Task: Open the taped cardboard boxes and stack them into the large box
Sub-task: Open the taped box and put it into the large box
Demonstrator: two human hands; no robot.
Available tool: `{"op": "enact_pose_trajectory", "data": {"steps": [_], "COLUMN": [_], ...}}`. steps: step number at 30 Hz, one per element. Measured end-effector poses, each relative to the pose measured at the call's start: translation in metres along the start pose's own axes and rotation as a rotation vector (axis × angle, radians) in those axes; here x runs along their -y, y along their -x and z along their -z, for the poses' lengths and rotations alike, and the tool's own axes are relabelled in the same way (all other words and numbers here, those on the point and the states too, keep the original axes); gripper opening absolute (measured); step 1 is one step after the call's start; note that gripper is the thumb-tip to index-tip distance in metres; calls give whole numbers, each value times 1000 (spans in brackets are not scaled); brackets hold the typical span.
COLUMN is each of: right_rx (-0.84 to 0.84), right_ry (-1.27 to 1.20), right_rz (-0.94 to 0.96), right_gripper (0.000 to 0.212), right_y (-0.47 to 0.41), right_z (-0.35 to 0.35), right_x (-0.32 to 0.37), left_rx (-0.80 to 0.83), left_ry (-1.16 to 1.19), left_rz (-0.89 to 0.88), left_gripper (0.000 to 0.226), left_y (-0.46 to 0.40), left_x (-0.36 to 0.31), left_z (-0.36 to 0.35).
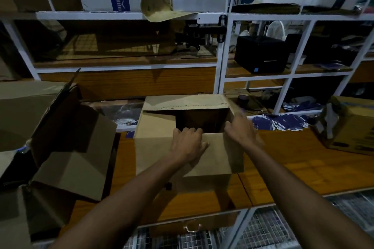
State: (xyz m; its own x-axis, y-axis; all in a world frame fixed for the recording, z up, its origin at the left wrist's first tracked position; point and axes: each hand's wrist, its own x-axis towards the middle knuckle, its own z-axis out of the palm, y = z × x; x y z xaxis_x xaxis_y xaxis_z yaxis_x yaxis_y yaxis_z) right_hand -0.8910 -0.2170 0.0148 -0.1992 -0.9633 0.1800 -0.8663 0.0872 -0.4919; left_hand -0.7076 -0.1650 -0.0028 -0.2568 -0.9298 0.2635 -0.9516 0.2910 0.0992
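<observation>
A brown cardboard box [155, 147] stands on the wooden table in front of me, its top flaps spread and its dark inside showing. My left hand [187, 143] grips the near flap, fingers curled over its edge into the opening. My right hand [241, 130] is blurred at the box's right flap, fingers over the flap's edge. At the left a large open cardboard box [66, 159] lies with its flaps up, another opened box inside it.
A printed cardboard box [352, 127] sits on the table at the right. Blue-and-white packets [283, 122] lie scattered behind the box. White metal shelving [220, 56] rises at the back with a black device [261, 53]. A drawer handle [192, 227] shows below the table edge.
</observation>
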Motion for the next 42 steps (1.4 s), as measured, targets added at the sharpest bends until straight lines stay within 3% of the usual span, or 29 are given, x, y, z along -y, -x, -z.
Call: {"op": "enact_pose_trajectory", "data": {"steps": [3, 6, 11, 18, 28, 33, 36, 39, 42], "right_rx": [52, 49, 63, 99, 93, -67, -200, -132, 65], "right_ry": [-171, -186, -13, 143, 197, 202, 233, 210, 130], "right_rz": [-191, -250, -128, -6, 26, 82, 248, 398, 432], "right_gripper": [22, 19, 44, 20, 21, 21, 20, 20, 16], "right_y": [-6, -7, -12, -7, 14, 24, 28, 25, 19], "right_z": [-2, -4, 0, 10, 13, 10, 10, 5, -1], "right_x": [-6, -10, -12, -8, -4, -6, -3, 6, 27], "left_rx": [-26, -114, -151, -131, -146, -129, -109, -53, 87], "left_ry": [-15, -26, -20, 28, -15, 3, 43, 128, 306], "left_rz": [-24, -1, 29, 12, -24, 20, 39, 36, 124], "left_gripper": [39, 36, 29, 29, 33, 34, 39, 34, 26], "left_y": [-1, 2, 2, 9, 28, 35, 30, 17, -12], "left_x": [-5, -5, -8, -8, -3, -7, -9, -5, 14], "left_z": [-3, -11, -13, -10, -7, -8, 2, 12, 15]}}
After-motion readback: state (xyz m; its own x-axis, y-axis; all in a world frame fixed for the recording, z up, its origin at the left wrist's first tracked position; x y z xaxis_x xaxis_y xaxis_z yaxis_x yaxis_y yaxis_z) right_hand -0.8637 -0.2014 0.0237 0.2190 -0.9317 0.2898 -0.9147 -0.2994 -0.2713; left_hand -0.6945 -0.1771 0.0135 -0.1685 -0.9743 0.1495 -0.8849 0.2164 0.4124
